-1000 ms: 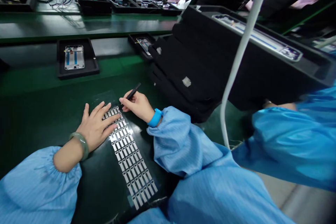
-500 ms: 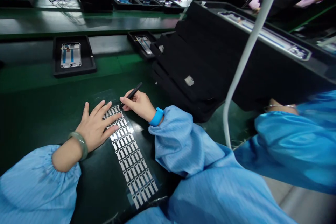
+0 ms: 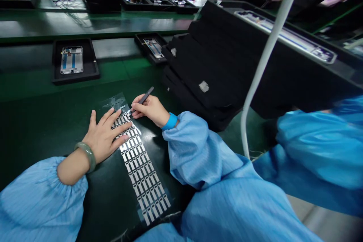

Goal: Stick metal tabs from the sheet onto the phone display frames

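Note:
A clear sheet with rows of small silver-white stickers (image 3: 144, 174) lies on the dark green work surface. My left hand (image 3: 106, 134) rests flat over its upper part, fingers spread, covering some of the stickers. At the sheet's upper right edge, my right hand (image 3: 150, 109) pinches a pair of dark tweezers (image 3: 146, 94). The tweezers' tips point down at the top row of stickers; whether they grip one is too small to tell. Above that row the clear film is bare of stickers.
Phone frames lie in a black tray (image 3: 92, 72) at the back left and a smaller-looking black tray (image 3: 154, 59) farther right. Stacked black trays (image 3: 210, 64) rise on my right, beside a grey hose (image 3: 263, 60). A co-worker's blue sleeve (image 3: 317, 147) is at the right.
The tweezers in my right hand have tilted slightly, and the hand has shifted a little right. The two trays with phone frames sit slightly farther left. Across the bench, a co-worker's hands have come lower.

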Tool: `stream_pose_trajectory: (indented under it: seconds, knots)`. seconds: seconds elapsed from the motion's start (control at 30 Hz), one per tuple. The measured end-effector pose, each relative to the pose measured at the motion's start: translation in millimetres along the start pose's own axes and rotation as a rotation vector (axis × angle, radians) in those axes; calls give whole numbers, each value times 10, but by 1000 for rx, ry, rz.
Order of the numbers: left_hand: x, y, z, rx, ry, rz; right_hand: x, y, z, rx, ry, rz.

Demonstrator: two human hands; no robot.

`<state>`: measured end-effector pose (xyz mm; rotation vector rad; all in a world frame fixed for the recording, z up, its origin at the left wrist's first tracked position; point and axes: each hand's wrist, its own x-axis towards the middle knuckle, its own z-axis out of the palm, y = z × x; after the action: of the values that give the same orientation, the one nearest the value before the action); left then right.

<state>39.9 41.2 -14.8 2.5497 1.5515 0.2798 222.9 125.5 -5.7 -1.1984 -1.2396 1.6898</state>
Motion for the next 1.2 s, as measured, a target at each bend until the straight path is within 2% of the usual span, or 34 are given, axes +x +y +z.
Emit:
stream_pose_trajectory:
  seconds: [0.07, 0.13, 0.27, 0.33, 0.43, 0.53, 0.6, 0.67, 0.77, 0.83, 0.93, 1.07, 1.2]
  knots:
    - [96, 35, 24, -7, -2, -4, -4, -76, -53, 102, -33, 16]
    - [282, 90, 76, -12, 3, -3, -7, -155, -135, 188, -26, -34]
    - [793, 202, 175, -4, 45, 4, -13, -294, -334, 281, 63, -204]
    - [981, 166, 154, 16, 96, -37, -19, -350, -417, 307, 116, -250]
    - [1042, -134, 0, 97, 226, -226, -32, -410, -486, 328, 156, -312]
    - [910, -662, -230, 221, 315, -488, -42, -426, -486, 305, 184, -371]
    - [818, -1005, -367, 283, 281, -611, -42, -412, -463, 269, 205, -376]
    - [770, -1249, -475, 338, 219, -639, -42, -394, -435, 238, 202, -360]
    - [750, -1369, -611, 402, 129, -600, -66, -396, -391, 232, 192, -338]
    - [703, -1300, -698, 435, 89, -556, -109, -426, -353, 242, 186, -322]
    - [488, -1028, -793, 484, 54, -476, -202, -477, -260, 258, 137, -283]
    - [-27, -447, -795, 468, -57, -289, -311, -479, -72, 273, 49, -206]
    - [-536, 177, -674, 349, -188, -49, -367, -407, 147, 239, -29, -129]
